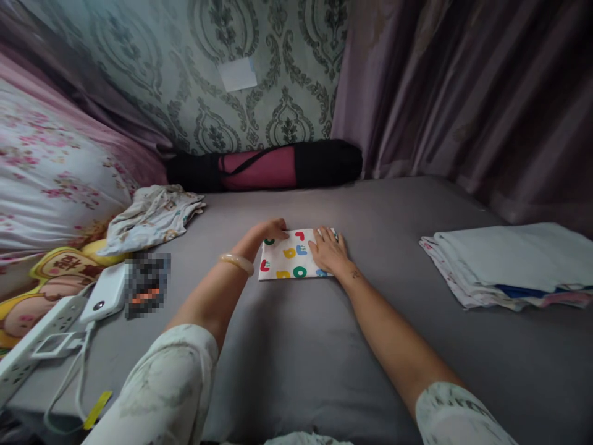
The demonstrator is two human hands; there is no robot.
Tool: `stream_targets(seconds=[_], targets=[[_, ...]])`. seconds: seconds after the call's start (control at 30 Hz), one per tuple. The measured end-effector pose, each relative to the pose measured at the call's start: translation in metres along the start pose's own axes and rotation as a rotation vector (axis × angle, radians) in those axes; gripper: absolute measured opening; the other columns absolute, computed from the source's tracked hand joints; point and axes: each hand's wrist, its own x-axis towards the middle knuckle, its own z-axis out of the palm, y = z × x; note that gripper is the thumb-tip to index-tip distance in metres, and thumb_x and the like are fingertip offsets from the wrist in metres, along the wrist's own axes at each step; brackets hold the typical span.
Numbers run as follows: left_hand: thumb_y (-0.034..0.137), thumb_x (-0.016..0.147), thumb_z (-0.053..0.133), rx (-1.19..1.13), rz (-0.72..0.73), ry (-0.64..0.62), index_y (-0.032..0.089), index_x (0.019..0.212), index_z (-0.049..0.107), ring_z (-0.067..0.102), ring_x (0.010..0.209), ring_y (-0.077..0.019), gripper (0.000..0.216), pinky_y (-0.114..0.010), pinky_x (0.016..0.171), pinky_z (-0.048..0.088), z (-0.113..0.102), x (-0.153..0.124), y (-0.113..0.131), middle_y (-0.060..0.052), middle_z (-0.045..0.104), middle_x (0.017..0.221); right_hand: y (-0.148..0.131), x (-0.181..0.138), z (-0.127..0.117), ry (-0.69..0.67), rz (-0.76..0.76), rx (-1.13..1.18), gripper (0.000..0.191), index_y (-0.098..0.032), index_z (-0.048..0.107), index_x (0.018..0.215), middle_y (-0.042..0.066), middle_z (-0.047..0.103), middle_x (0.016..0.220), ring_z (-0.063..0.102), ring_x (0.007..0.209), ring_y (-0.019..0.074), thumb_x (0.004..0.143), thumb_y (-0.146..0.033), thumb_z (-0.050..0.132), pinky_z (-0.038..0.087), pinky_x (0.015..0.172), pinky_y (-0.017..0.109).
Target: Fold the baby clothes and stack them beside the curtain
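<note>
A small folded white cloth (290, 256) printed with coloured letters lies flat on the grey bed sheet (296, 346) in the middle. My left hand (271, 232) rests at the cloth's far left corner, fingers curled over its edge; a pale bangle sits on that wrist. My right hand (330, 251) lies flat on the cloth's right side, fingers stretched out and pressing down.
A stack of folded cloths (509, 262) sits at the right. A crumpled garment (151, 216) lies at the left beside a floral pillow (50, 167). A power strip (32, 343) and a white charger (104, 293) are at the near left. A black and pink roll (264, 167) lies against the wall.
</note>
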Motion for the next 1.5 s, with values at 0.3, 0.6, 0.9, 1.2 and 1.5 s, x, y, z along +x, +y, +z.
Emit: stream_targets(seconds=[0.3,0.6,0.9,1.2,1.5], targets=[[0.034,0.06,0.076,0.064,-0.096,-0.091,0.014,0.095,0.072,0.069,0.087,-0.0307,0.04,-0.038,0.078,0.052,-0.013,0.016,0.002,-0.018,0.073,0.1,0.002,0.001,-0.001,0.01,-0.015,0.0,0.056,-0.011,0.039,0.146,0.015,0.035,0.153,0.029,0.14,0.0316,0.099,-0.039,0.025,0.019,0.112,0.055],[0.049,0.068,0.068,0.076,-0.106,-0.22,0.016,0.117,0.064,0.064,0.101,-0.0246,0.059,-0.027,0.078,0.049,-0.018,0.012,-0.012,-0.013,0.067,0.12,0.002,-0.001,-0.005,0.025,-0.003,0.049,0.056,-0.011,0.035,0.148,0.019,0.033,0.153,0.027,0.141,0.0332,0.098,-0.036,0.033,0.017,0.113,0.055],[0.038,0.065,0.068,-0.245,0.273,-0.107,0.017,0.084,0.061,0.055,0.07,-0.0134,0.029,-0.023,0.062,0.039,-0.045,-0.028,-0.01,0.0,0.063,0.076,0.006,0.003,-0.036,0.067,-0.086,0.141,0.069,-0.012,0.024,0.152,0.015,0.026,0.157,0.016,0.145,0.0296,0.086,-0.021,0.042,0.012,0.116,0.055],[0.037,0.074,0.068,-0.317,0.595,-0.096,0.017,0.079,0.053,0.041,0.054,-0.0059,0.025,-0.018,0.05,0.032,-0.097,-0.105,0.027,0.006,0.049,0.064,0.014,-0.01,-0.102,0.144,-0.267,0.242,0.072,-0.019,0.039,0.145,0.009,0.045,0.147,0.036,0.137,0.0287,0.075,-0.015,0.049,0.007,0.115,0.059],[0.04,0.075,0.072,-0.436,0.545,-0.059,0.017,0.092,0.06,0.058,0.06,-0.0097,0.031,-0.019,0.051,0.044,-0.111,-0.126,0.02,0.001,0.063,0.073,0.027,-0.038,-0.155,-0.072,-0.317,0.573,0.023,-0.021,0.071,0.1,0.001,0.073,0.093,0.067,0.08,0.0167,0.081,-0.026,0.059,0.049,0.068,0.023]])
